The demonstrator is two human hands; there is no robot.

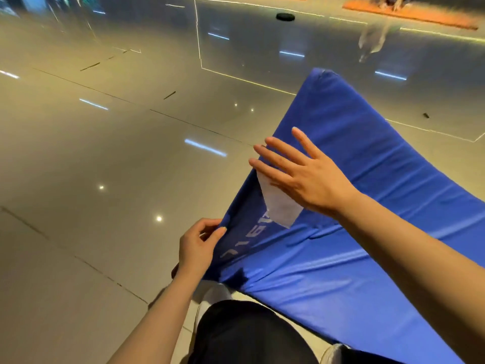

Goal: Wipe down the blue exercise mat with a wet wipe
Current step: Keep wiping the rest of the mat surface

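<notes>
Glossy tiled floor (105, 179). Blue mat (354, 193) runs 5 to 1 o'clock. Left hand (196, 248) pinches raised mat edge; right hand (301, 174), fingers straight, presses wet wipe (280, 206) flat near that edge. Risk: wipe bunches or slides from under palm; edge slips from pinch.

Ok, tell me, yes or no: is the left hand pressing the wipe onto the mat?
No: the left hand grips the blue mat by its edge, while the right hand presses the white wipe flat.
</notes>
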